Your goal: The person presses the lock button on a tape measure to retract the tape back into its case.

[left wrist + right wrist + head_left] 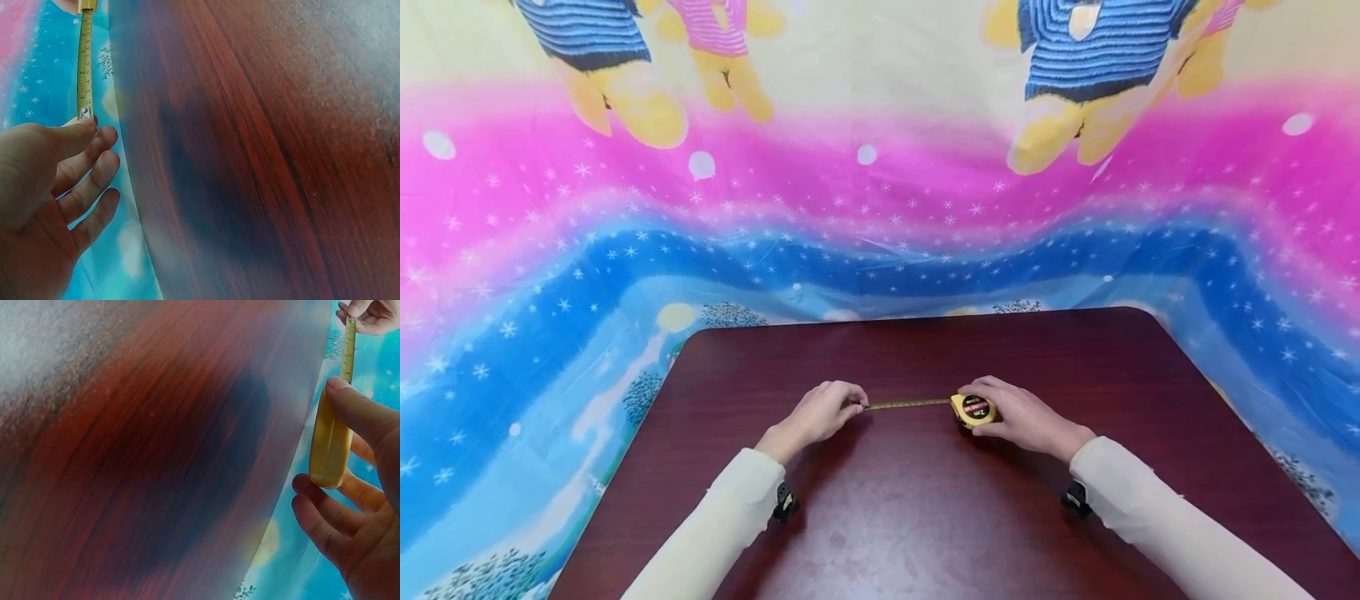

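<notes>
A yellow tape measure (976,410) with a round dark label reading 2m is gripped by my right hand (1018,417), thumb on one side and fingers on the other. Its yellow blade (910,404) runs out straight to the left. My left hand (823,412) pinches the blade's end between thumb and index finger. In the left wrist view the metal end hook (85,112) shows right at the thumb tip, with the other fingers spread loosely below. The right wrist view shows the narrow edge of the yellow case (330,440) between thumb and fingers.
Below both hands is a dark reddish wooden table (880,517) with rounded far corners. A colourful printed cloth (880,200) hangs behind it and along its sides. Dark wrist cameras (786,502) sit at the ends of the light sleeves (722,517).
</notes>
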Action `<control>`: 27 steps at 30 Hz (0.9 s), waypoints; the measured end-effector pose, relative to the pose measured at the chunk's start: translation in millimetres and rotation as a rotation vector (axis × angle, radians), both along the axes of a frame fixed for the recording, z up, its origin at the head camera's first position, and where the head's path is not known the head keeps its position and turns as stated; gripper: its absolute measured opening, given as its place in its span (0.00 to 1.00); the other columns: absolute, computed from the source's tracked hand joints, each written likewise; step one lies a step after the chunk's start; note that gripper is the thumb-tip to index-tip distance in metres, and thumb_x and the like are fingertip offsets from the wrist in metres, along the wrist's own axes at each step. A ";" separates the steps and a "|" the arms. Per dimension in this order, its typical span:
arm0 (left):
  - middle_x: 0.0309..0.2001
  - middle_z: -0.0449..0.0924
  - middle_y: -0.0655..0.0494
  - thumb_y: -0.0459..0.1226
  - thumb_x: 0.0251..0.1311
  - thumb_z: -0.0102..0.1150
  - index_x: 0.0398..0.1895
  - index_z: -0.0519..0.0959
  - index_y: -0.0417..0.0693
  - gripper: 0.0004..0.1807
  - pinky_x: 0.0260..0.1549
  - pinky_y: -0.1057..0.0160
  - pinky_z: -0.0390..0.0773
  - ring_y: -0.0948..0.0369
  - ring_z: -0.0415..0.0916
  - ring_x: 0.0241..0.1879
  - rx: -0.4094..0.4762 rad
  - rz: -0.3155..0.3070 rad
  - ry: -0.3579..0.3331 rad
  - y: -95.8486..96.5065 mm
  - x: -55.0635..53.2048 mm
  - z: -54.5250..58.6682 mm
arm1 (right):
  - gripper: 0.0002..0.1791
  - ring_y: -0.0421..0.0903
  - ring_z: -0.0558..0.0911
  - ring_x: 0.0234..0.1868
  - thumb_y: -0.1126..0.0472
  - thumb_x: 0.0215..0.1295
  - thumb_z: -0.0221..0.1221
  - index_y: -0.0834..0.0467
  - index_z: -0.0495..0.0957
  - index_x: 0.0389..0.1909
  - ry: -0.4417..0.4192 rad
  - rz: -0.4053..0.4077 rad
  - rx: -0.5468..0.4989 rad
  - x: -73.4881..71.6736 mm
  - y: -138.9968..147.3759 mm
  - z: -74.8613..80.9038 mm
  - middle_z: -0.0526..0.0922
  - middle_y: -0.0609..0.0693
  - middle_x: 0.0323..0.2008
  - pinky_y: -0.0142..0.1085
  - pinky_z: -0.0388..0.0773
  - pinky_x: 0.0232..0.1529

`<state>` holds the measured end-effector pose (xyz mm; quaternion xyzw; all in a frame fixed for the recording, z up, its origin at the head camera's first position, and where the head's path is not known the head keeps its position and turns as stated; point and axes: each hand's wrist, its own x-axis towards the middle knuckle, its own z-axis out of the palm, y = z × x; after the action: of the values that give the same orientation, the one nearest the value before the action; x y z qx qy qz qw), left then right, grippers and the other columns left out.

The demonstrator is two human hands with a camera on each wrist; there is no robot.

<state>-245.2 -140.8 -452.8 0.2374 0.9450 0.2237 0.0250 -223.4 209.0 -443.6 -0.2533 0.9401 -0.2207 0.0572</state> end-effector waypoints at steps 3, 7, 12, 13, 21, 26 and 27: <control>0.37 0.87 0.62 0.36 0.68 0.63 0.39 0.86 0.55 0.04 0.43 0.58 0.80 0.64 0.83 0.39 0.008 -0.005 0.014 1.1 0.8 0.4 | 0.34 0.49 0.78 0.60 0.54 0.61 0.72 0.48 0.72 0.68 0.007 0.000 -0.003 0.7 -1.8 1.3 0.75 0.50 0.63 0.48 0.79 0.58; 0.37 0.88 0.62 0.36 0.68 0.62 0.39 0.86 0.55 0.04 0.43 0.58 0.80 0.63 0.83 0.40 0.005 -0.008 0.013 1.5 2.8 -0.2 | 0.34 0.49 0.78 0.59 0.54 0.61 0.72 0.49 0.73 0.68 0.005 0.002 0.000 2.6 -3.3 0.3 0.75 0.50 0.63 0.48 0.80 0.57; 0.37 0.88 0.62 0.36 0.68 0.63 0.40 0.86 0.54 0.04 0.44 0.58 0.80 0.64 0.83 0.40 0.000 -0.015 0.007 2.9 4.6 -2.4 | 0.34 0.48 0.78 0.61 0.53 0.61 0.71 0.49 0.72 0.69 -0.015 0.007 0.000 4.6 -4.6 -4.8 0.75 0.49 0.63 0.47 0.79 0.58; 0.37 0.88 0.62 0.36 0.68 0.62 0.40 0.86 0.54 0.04 0.44 0.58 0.80 0.63 0.83 0.40 0.003 -0.019 0.007 3.8 4.5 -2.4 | 0.34 0.48 0.78 0.60 0.53 0.61 0.71 0.49 0.72 0.69 -0.013 0.007 -0.002 5.1 -4.9 -4.9 0.75 0.49 0.63 0.47 0.79 0.57; 0.38 0.88 0.62 0.37 0.69 0.62 0.40 0.86 0.54 0.04 0.45 0.57 0.81 0.63 0.83 0.41 0.001 -0.044 0.002 12.5 2.3 2.2 | 0.34 0.49 0.78 0.60 0.53 0.61 0.71 0.48 0.72 0.69 0.002 0.012 0.009 5.4 -6.0 -2.0 0.75 0.50 0.64 0.47 0.80 0.56; 0.38 0.87 0.62 0.37 0.69 0.61 0.41 0.86 0.54 0.05 0.44 0.58 0.81 0.63 0.83 0.40 -0.014 -0.050 -0.002 15.3 0.3 4.8 | 0.34 0.51 0.78 0.61 0.54 0.62 0.71 0.49 0.72 0.69 0.002 0.021 0.007 4.7 -8.7 1.4 0.75 0.53 0.64 0.48 0.80 0.57; 0.38 0.87 0.62 0.37 0.69 0.61 0.41 0.86 0.54 0.05 0.44 0.58 0.80 0.64 0.83 0.40 -0.018 -0.050 0.000 15.8 -0.2 4.9 | 0.34 0.51 0.78 0.61 0.54 0.62 0.71 0.49 0.72 0.69 0.001 0.022 0.006 4.4 -9.1 1.8 0.75 0.53 0.64 0.48 0.80 0.57</control>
<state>-245.4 -125.0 -447.8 0.2608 0.9407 0.2146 0.0329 -219.0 199.9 -441.8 -0.2635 0.9380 -0.2173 0.0601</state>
